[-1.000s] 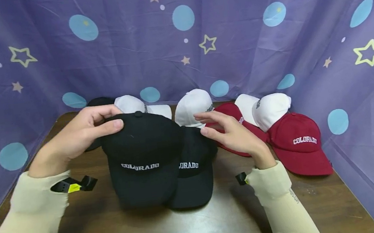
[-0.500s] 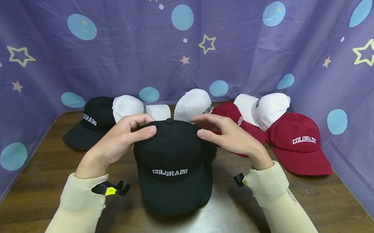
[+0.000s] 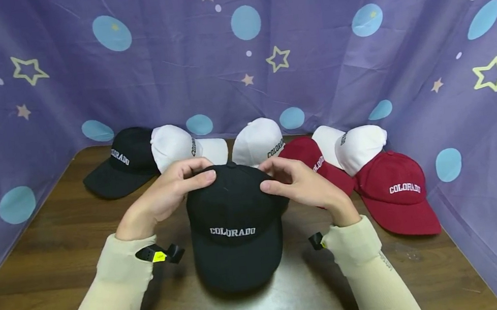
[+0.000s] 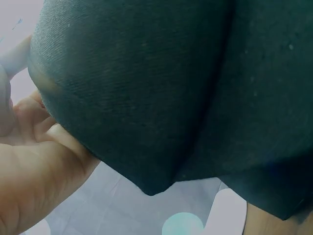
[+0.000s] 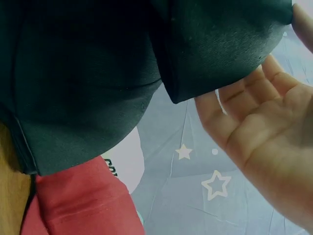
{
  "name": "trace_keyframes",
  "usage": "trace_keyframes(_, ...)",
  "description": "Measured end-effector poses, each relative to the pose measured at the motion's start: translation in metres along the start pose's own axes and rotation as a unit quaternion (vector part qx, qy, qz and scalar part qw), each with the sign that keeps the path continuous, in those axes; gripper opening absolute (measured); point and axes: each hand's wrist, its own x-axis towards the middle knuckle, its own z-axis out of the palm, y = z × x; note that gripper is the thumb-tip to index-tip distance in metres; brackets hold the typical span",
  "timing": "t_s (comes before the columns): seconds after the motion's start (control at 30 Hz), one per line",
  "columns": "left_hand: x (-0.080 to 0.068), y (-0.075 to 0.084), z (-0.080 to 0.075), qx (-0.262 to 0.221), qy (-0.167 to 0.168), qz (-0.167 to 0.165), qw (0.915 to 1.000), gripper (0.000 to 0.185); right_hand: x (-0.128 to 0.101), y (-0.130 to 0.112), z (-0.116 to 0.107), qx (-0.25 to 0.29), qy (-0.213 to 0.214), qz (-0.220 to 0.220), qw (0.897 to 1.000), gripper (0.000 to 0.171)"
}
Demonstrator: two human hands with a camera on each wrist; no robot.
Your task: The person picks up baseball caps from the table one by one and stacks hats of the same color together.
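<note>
A black cap [image 3: 231, 203] with white COLORADO lettering is held up in the middle of the head view, brim toward me. My left hand [image 3: 167, 195] pinches the left of its crown, thumb in front and fingers behind. On the crown's right, my right hand [image 3: 309, 186] grips it the same way. Right behind it is a second black cap [image 5: 83, 132], almost wholly hidden in the head view but showing its lower edge in the right wrist view. Dark cloth of the held cap [image 4: 127, 98] fills most of the left wrist view.
Along the back of the wooden table [image 3: 60, 278] stand another black cap [image 3: 131, 155] and several white caps [image 3: 169, 146]. Two red caps, one partly behind my right hand [image 3: 303, 154] and one farther right [image 3: 394, 184], sit beside them. A purple curtain [image 3: 165, 72] encloses the table.
My left hand has carried the black cap rightward and slightly toward me, in front of the second black cap. My right hand now grips its crown too. The back-left black cap has come into view.
</note>
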Motion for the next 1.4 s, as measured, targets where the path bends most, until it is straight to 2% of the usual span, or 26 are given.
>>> trace_keyframes(0.2,0.003,-0.003,0.004,0.006,0.002,-0.017,0.9998,0.011,0.000,0.003,0.000,0.027,-0.015,-0.011,0.999,0.023)
trace_keyframes(0.43,0.003,-0.005,0.002,0.039,-0.008,-0.039,0.9985,0.017,0.000,0.008,-0.002,0.044,-0.016,-0.003,0.999,0.022)
trace_keyframes(0.53,0.002,-0.006,-0.001,0.053,-0.026,-0.041,0.9974,0.029,0.000,0.011,-0.004,0.047,-0.013,0.010,0.999,0.022)
trace_keyframes(0.67,0.002,-0.010,-0.007,0.071,-0.050,-0.031,0.9957,0.054,-0.001,0.014,-0.006,0.056,-0.005,0.029,0.998,0.022)
trace_keyframes(0.73,0.003,-0.012,-0.008,0.083,-0.052,-0.024,0.9949,0.058,-0.001,0.014,-0.007,0.060,-0.002,0.034,0.998,0.023)
trace_keyframes(0.97,0.007,-0.020,-0.010,0.141,-0.008,-0.012,0.9899,0.047,0.002,0.018,-0.007,0.051,0.021,0.055,0.997,0.025)
trace_keyframes(1.1,0.009,-0.024,-0.012,0.129,0.000,-0.013,0.9916,0.046,0.002,0.020,-0.007,0.042,0.008,0.054,0.998,0.038)
trace_keyframes(1.23,0.010,-0.029,-0.014,0.102,0.008,-0.029,0.9943,0.047,0.003,0.023,-0.007,0.029,-0.020,0.045,0.998,0.053)
trace_keyframes(1.4,0.013,-0.036,-0.014,0.111,0.027,-0.048,0.9923,0.050,0.002,0.026,-0.007,0.015,-0.029,0.057,0.998,0.056)
